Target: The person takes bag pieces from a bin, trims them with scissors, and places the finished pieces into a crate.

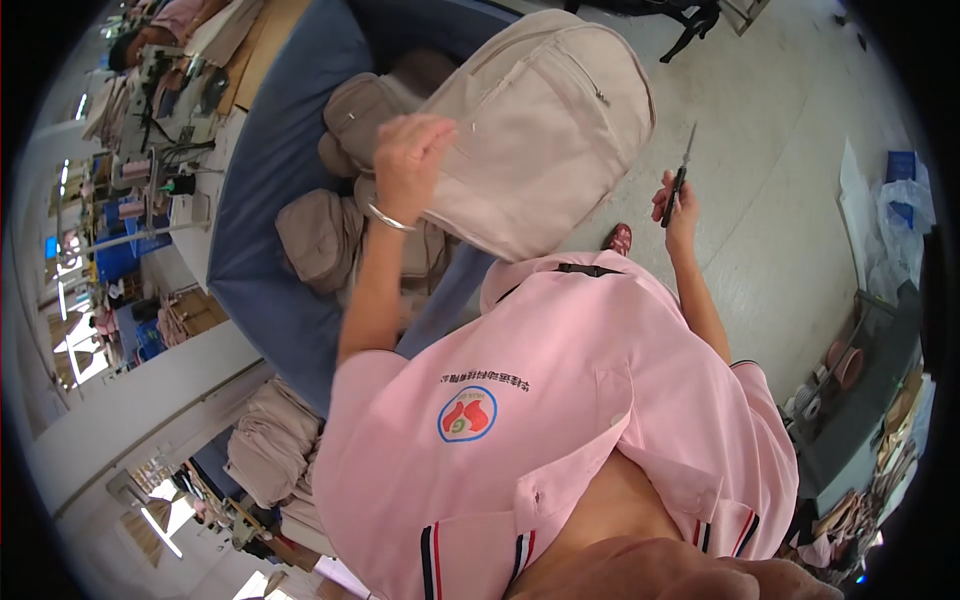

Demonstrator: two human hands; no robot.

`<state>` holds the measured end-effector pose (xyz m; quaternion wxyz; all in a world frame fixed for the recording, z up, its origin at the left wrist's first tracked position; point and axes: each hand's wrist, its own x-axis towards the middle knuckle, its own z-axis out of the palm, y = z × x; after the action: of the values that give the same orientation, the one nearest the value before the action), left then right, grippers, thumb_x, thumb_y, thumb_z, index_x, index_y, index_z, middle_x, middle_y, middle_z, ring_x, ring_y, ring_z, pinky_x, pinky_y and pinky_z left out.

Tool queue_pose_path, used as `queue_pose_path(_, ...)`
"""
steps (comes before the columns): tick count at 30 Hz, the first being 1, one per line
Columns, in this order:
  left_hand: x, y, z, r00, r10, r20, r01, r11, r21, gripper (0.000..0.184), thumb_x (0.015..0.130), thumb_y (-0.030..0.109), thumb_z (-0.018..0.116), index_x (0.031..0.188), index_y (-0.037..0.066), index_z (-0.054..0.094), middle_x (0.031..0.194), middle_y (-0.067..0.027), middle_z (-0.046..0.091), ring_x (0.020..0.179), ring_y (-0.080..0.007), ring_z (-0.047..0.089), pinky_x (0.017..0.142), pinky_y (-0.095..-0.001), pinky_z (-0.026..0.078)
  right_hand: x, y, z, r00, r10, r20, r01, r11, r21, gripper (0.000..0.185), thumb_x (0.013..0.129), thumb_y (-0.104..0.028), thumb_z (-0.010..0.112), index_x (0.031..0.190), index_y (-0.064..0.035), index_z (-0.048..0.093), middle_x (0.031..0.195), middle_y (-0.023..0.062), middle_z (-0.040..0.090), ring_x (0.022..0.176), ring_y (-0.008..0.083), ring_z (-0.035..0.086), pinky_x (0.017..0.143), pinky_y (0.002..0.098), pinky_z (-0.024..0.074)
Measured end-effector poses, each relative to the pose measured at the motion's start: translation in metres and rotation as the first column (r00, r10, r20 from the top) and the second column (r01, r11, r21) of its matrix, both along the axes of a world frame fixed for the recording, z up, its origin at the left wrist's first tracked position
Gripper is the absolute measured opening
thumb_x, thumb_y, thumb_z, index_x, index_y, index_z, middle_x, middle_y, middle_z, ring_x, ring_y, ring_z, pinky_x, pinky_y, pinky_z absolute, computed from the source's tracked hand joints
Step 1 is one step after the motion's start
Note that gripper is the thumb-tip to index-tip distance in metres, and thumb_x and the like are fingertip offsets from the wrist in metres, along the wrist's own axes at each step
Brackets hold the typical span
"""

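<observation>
Blue bin [258, 190], smaller bags inside. Beige backpack [565, 135] at its right side, long axis slanting forward-right. Left hand [407, 165] nearer, at the backpack's left edge, fingers curled; can't tell whether they pinch cloth. Right hand [682, 218] grasps scissors [675, 197], right of backpack, apart, blades forward.

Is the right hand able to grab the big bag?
Maybe, but awkwardly: the right hand is holding a black-handled tool, though nothing seems to block its way to the big bag.
</observation>
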<state>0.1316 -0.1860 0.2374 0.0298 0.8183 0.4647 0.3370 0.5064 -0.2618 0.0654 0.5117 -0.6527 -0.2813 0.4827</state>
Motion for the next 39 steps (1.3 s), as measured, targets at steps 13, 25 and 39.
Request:
queue_pose_path(13,0.010,0.037,0.097,0.923,-0.225,-0.313,0.253,0.966,0.050,0.008,0.083,0.014,0.066,0.089,0.012,0.071,0.087,0.0003,0.067,0.089,-0.0155,0.061,0.103,-0.0395,0.030,-0.013,0.009,0.114,0.506,0.258,0.823,-0.610,0.782,0.129,0.055,0.070,-0.039,0.080,0.101,-0.0025,0.052,0.081,0.0095,0.053,0.067,0.0257,0.054,0.061,0.0347,0.0448)
queue_pose_path(25,0.012,0.053,0.065,0.914,-0.402,-0.049,0.389,0.906,-0.165,0.009,0.087,0.017,0.061,0.089,0.012,0.069,0.089,0.0025,0.066,0.093,-0.0132,0.059,0.103,-0.0352,0.027,-0.026,0.023,0.158,0.303,0.296,0.906,-0.773,0.633,0.052,0.059,0.076,-0.048,0.071,0.098,0.0007,0.047,0.091,0.0149,0.052,0.084,0.0352,0.056,0.069,0.0415,0.0466)
queue_pose_path(39,0.018,0.058,0.050,0.914,-0.407,0.008,0.404,0.906,-0.121,0.008,0.085,0.013,0.066,0.089,0.009,0.071,0.086,-0.0017,0.067,0.089,-0.0182,0.058,0.093,-0.0333,0.037,-0.041,0.041,0.182,0.125,0.338,0.933,-0.804,0.585,-0.105,0.055,0.079,-0.051,0.068,0.095,-0.0021,0.048,0.086,0.0132,0.057,0.079,0.0335,0.061,0.064,0.0408,0.0488)
